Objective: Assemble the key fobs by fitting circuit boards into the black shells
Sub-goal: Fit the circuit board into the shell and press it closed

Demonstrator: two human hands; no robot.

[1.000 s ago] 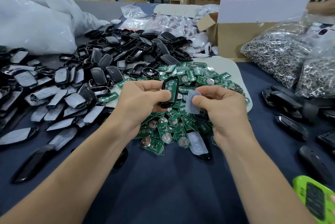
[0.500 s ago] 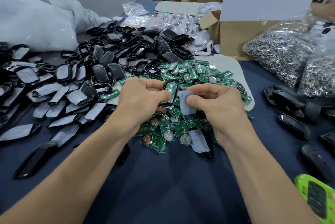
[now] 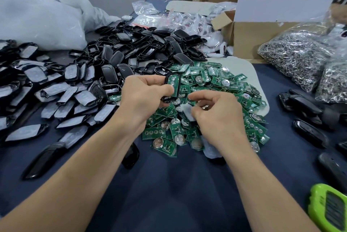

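Dark blue cloth-covered worktop [image 3: 178, 184] in a cluttered workshop, head view. Centre: the left hand [image 3: 148, 98], its grip curled round a black shell [image 3: 167, 99] that is held upright above the near-left side of the pile of loose boards [image 3: 216, 81]. A green circuit board [image 3: 173, 83] already lies in the shell's cavity. The right hand [image 3: 216, 117] pinches a translucent white pad [image 3: 187, 113] between thumb and fingers.

Half a second earlier the pad was raised level with the shell and just beside it. It now sits lower and to the right, apart from the shell and close over the boards. The board appears fitted, but the pad is not yet on. The lowered hand may be turning the pad or seeking another part; which one cannot be told.

Outward:
- Behind the boards, a heap of empty shells [image 3: 140, 47].
- To the left, pad-covered shells [image 3: 56, 91] and a white plastic bag [image 3: 37, 19].
- To the right, bags of metal rings [image 3: 296, 62], a cardboard box [image 3: 262, 30] and closed black fobs [image 3: 308, 132].
- At the lower right, a green device [image 3: 328, 211].
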